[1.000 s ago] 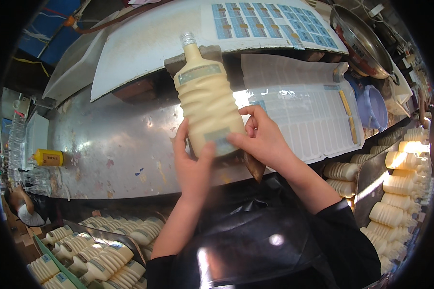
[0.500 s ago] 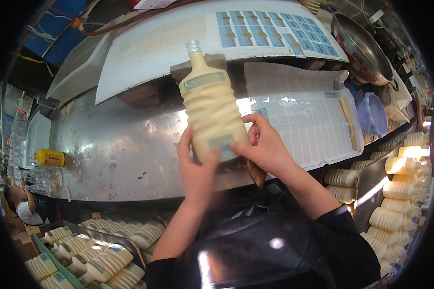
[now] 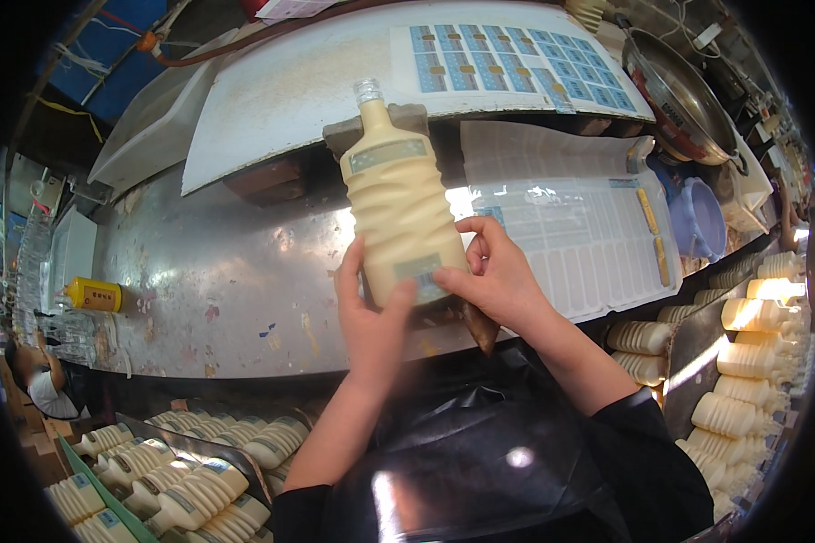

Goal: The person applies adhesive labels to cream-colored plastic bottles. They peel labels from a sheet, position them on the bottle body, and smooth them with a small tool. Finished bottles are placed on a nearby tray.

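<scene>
A cream-coloured bottle (image 3: 397,204) with wavy ridges and a clear glass neck lies tilted in front of me, its neck pointing away. Its shoulder rests at a dark grey block (image 3: 411,119). My left hand (image 3: 371,317) grips the lower left side, its blurred thumb on the front face. On the lower right side my right hand (image 3: 495,271) has its thumb pressed to the edge of a small bluish label (image 3: 417,268) near the base. Another label strip (image 3: 387,157) crosses the shoulder. Below the right hand a brown pointed piece (image 3: 481,328) sticks out; its kind is unclear.
Sheets of blue labels (image 3: 473,59) lie on a white board (image 3: 290,100). Translucent backing sheets (image 3: 552,226) cover the metal table (image 3: 217,299) at right. Around it are a yellow bottle (image 3: 93,295), a purple basin (image 3: 697,217), a large pan (image 3: 675,86) and crates of cream bottles (image 3: 190,493).
</scene>
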### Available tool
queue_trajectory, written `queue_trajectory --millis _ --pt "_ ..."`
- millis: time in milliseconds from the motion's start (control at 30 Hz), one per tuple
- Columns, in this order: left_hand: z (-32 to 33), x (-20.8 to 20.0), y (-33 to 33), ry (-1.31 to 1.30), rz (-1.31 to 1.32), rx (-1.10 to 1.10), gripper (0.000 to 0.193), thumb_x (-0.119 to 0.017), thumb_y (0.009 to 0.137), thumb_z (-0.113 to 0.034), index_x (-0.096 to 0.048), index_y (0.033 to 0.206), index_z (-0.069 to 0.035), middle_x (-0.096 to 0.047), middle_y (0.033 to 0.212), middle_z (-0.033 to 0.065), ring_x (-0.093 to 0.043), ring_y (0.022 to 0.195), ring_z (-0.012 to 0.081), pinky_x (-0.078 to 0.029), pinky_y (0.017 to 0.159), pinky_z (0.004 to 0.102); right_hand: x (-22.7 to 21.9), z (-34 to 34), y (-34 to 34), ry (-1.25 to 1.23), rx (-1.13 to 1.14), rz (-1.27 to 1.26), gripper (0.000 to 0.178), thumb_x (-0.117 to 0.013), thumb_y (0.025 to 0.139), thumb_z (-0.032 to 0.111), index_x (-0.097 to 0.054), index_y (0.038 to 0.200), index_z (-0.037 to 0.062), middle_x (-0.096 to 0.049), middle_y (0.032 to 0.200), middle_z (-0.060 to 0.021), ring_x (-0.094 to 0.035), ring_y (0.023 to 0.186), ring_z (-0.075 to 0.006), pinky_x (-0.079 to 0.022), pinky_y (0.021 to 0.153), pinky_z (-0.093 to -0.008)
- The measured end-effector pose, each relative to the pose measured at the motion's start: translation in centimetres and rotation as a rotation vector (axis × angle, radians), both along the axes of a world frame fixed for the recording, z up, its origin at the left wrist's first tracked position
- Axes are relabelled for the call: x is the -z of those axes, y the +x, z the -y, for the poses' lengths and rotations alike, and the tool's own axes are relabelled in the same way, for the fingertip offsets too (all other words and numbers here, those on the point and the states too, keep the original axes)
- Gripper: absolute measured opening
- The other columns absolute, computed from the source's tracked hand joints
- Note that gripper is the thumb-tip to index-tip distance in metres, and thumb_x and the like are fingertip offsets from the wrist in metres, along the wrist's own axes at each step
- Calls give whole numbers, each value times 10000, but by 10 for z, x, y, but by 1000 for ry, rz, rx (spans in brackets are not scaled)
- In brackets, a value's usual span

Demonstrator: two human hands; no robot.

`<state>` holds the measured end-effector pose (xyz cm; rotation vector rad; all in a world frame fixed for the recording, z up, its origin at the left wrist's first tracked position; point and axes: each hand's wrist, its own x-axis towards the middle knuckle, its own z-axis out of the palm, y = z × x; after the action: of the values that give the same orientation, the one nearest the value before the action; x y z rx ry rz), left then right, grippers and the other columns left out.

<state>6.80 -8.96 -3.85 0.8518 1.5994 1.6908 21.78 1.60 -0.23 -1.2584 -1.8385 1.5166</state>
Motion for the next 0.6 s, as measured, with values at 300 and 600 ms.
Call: queue_trajectory --millis 300,600 --pt "2 10 -8 91 78 82 705 -648 939 -141 -347 1565 -23 -401 1539 167 -386 1441 280 -301 1209 421 3 -4 5 -18 -41 -4 562 -789 889 219 -518 1330 1 -533 820 33 -523 738 -44 -459 668 -226" --pt "0 5 -2 48 52 65 726 -666 940 -113 -321 1571 -16 -389 1535 185 -389 1440 284 -331 1194 420 9 -1 2 37 -2 17 613 -828 840 225 -523 1323 2 -525 797 36 -508 735 -49 -457 677 -238"
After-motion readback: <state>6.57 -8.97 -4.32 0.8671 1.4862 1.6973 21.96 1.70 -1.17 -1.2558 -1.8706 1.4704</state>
